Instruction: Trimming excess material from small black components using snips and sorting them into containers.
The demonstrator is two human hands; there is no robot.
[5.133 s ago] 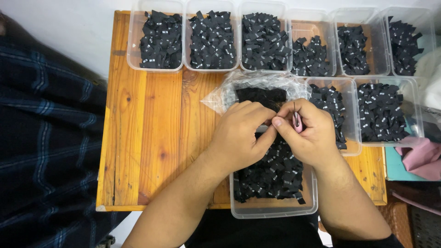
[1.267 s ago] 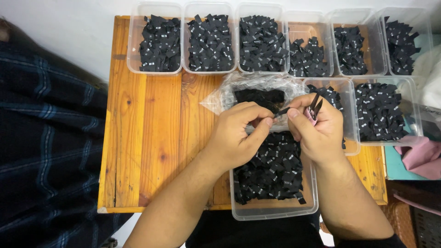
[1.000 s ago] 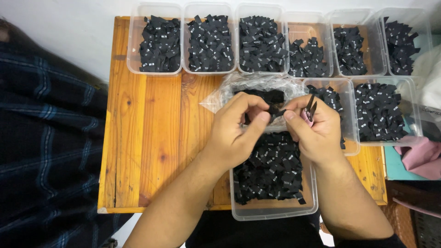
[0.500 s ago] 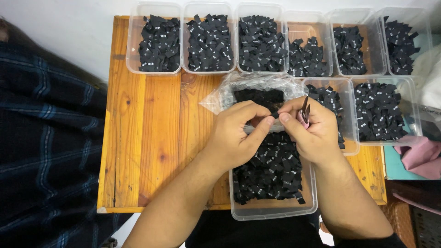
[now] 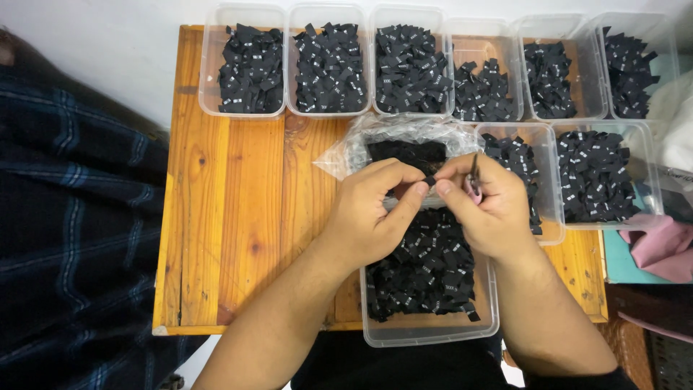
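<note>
Both hands meet above the near tub: left hand and right hand pinch 1 black label; right also grips small snips.

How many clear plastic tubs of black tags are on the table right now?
9. Six in the back row, two right of the hands, one under the hands. More may lie off-frame.
</note>
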